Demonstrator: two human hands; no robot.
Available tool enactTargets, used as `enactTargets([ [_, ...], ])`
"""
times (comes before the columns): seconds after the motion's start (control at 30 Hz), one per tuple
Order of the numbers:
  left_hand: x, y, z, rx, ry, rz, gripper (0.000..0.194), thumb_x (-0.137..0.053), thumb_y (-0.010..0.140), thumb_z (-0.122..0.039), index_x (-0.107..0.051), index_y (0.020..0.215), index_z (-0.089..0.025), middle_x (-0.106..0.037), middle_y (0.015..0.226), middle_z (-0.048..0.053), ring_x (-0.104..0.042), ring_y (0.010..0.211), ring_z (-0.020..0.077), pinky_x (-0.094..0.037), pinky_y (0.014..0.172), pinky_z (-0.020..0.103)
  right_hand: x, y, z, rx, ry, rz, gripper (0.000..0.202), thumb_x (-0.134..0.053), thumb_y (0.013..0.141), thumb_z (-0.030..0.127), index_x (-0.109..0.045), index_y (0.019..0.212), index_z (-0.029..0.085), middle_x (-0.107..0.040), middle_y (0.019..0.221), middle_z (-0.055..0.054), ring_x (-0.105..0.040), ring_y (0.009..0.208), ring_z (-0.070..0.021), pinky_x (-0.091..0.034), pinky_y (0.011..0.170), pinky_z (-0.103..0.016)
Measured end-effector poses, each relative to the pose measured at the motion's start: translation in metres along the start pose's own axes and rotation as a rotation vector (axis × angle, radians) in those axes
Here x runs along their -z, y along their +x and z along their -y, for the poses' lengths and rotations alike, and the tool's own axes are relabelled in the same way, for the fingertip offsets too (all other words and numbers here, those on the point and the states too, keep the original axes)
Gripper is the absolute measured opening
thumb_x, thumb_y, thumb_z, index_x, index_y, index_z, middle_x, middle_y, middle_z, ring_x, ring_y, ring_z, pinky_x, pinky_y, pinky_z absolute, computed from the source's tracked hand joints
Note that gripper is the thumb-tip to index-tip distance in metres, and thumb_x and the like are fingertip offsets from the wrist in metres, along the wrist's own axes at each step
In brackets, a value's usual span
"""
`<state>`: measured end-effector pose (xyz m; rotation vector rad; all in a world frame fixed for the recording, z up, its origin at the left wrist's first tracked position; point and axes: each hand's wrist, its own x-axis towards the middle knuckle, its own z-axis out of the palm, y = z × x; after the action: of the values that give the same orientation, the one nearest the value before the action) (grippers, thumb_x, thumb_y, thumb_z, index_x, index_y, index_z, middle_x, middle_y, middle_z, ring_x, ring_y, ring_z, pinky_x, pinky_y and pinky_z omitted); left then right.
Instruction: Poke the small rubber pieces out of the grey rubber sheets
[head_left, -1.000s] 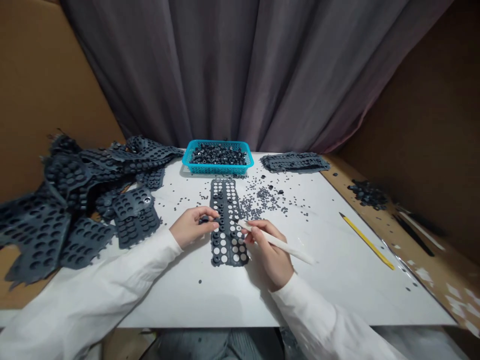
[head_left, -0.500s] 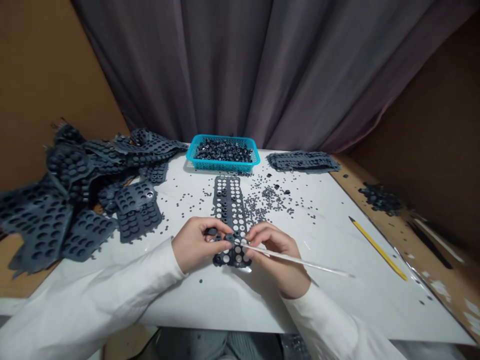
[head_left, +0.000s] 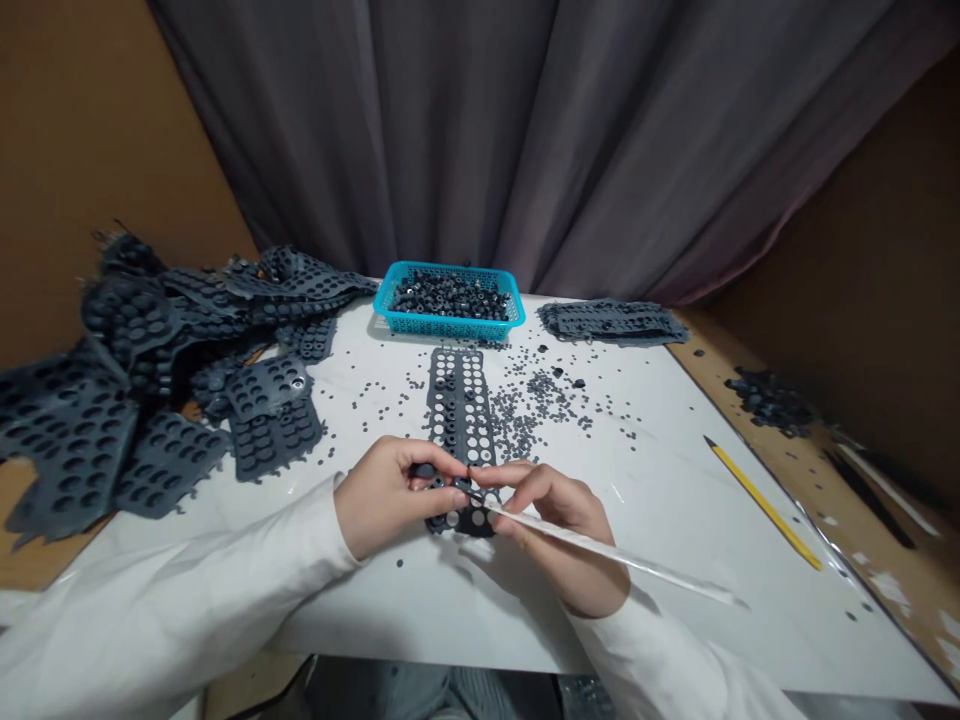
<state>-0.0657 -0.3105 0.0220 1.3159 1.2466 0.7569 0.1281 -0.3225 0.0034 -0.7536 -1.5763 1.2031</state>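
A dark grey rubber strip with rows of round holes (head_left: 480, 420) lies lengthwise on the white table in front of me. Over its near end my left hand (head_left: 397, 492) is closed, thumb and forefinger pinching a small black rubber piece (head_left: 465, 486). My right hand (head_left: 562, 530) grips a thin white stick-like tool (head_left: 637, 562), its narrow dark tip at the piece in the left fingers. The tool's long end points right, toward me. Fingers partly hide the strip's near end and the exact contact.
Behind the strip stands a turquoise basket (head_left: 450, 328) of small black rings. Moulded rubber sheets (head_left: 180, 350) pile up at left; folded strips (head_left: 611, 322) lie at back right. Small black discs (head_left: 540, 400) are scattered beside the strip. A yellow pencil-like tool (head_left: 765, 505) lies at right.
The white tool has tilted, its far end lower and further right. My right forefinger has moved up against the left fingertips, and the black piece has tipped. The view has shifted slightly.
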Motion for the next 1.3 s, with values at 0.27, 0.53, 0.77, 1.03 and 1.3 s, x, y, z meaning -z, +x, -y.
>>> enactTargets([
  [0.27,-0.004,-0.004,-0.002,-0.104,0.117,-0.062,0.018,-0.068,0.061,-0.021,-0.069,0.078,-0.015,-0.061,0.067,0.0,-0.041,0.054,0.0084,-0.034,0.052,0.021,-0.001,-0.003,0.001,-0.034,0.037,-0.009,0.01,-0.067,0.077,0.019,-0.058,0.072,0.021,-0.07,0.102,-0.008,-0.063,0.098,-0.0221,-0.049,0.084,-0.038],
  [0.53,-0.01,-0.009,-0.007,-0.404,0.375,-0.191,0.016,-0.063,0.063,-0.011,-0.069,0.076,-0.018,-0.057,0.058,-0.003,-0.049,0.055,0.01,-0.035,0.051,0.02,-0.005,-0.012,-0.005,-0.057,0.083,-0.059,0.009,-0.065,0.078,0.019,-0.057,0.074,0.021,-0.07,0.102,-0.008,-0.064,0.098,-0.0218,-0.05,0.082,-0.037],
  [0.77,-0.009,-0.009,-0.008,-0.438,0.345,-0.161,0.013,-0.065,0.068,-0.017,-0.07,0.08,-0.018,-0.063,0.073,0.002,-0.054,0.065,0.0122,-0.038,0.058,0.022,-0.008,-0.017,-0.007,-0.041,0.098,-0.157,0.01,-0.065,0.08,0.022,-0.055,0.076,0.021,-0.069,0.103,-0.008,-0.063,0.099,-0.0229,-0.05,0.083,-0.039],
  [1.03,-0.016,-0.011,-0.008,-0.231,0.243,-0.063,0.012,-0.066,0.07,-0.029,-0.07,0.073,-0.018,-0.062,0.067,0.002,-0.05,0.06,0.0123,-0.035,0.054,0.023,-0.004,-0.014,-0.001,0.068,-0.117,-0.239,0.026,-0.031,0.096,0.026,-0.051,0.112,0.025,-0.069,0.079,-0.003,-0.063,0.064,-0.0159,-0.051,0.065,-0.034],
  [1.3,-0.02,-0.012,-0.008,-0.377,0.259,-0.034,0.012,-0.07,0.069,-0.027,-0.066,0.065,-0.016,-0.061,0.065,0.0,-0.052,0.06,0.012,-0.036,0.057,0.024,-0.008,-0.012,0.009,0.177,-0.174,-0.091,0.035,-0.061,0.074,0.009,-0.03,0.076,0.025,-0.069,0.092,-0.004,-0.065,0.081,-0.0195,-0.05,0.071,-0.034],
])
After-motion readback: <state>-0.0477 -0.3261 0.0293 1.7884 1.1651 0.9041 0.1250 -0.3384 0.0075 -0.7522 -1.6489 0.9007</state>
